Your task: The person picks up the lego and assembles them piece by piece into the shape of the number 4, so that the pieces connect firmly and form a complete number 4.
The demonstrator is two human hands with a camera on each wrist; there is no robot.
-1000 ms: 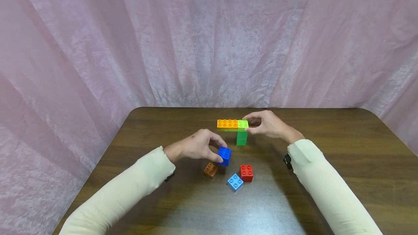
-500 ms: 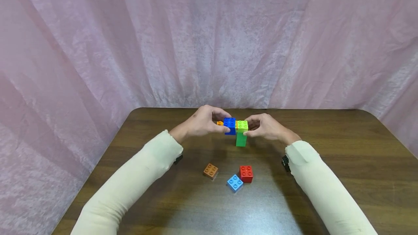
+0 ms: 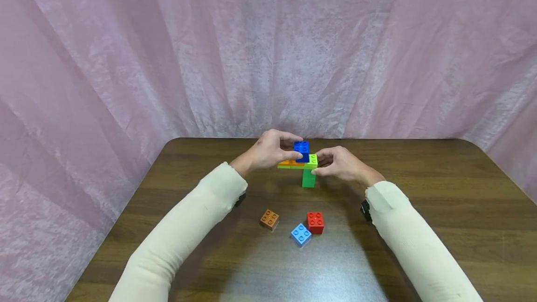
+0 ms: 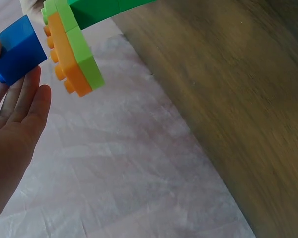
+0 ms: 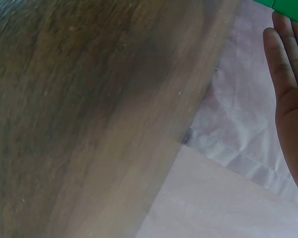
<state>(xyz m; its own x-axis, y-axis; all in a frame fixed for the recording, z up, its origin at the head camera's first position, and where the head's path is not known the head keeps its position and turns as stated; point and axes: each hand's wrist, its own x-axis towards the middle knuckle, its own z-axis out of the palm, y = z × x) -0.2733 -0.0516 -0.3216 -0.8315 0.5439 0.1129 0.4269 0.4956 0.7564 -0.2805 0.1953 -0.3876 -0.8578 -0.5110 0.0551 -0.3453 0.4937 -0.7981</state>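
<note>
My left hand (image 3: 268, 149) pinches a dark blue building brick (image 3: 301, 149) between thumb and fingers, over the brick structure. In the left wrist view a gap separates this blue brick (image 4: 22, 52) from the studs of the flat orange brick (image 4: 67, 52). Lime bricks (image 3: 312, 161) lie beside and under the orange one, and a column of green bricks (image 3: 308, 179) supports that right end. My right hand (image 3: 340, 164) grips the structure at its lime end, thumb in front. At the right wrist view's top corner, the fingers (image 5: 280, 59) touch a green brick (image 5: 293, 9).
Nearer me on the wooden table (image 3: 440, 209) lie a brown brick (image 3: 270, 219), a light blue brick (image 3: 301, 234) and a red brick (image 3: 315, 223). The light blue and red ones are close together. A pink curtain (image 3: 268, 50) hangs behind the table's far edge.
My left hand has carried the blue brick up and away from me, from near the brown brick to above the structure, then slightly right. My right hand has stayed at the lime end.
</note>
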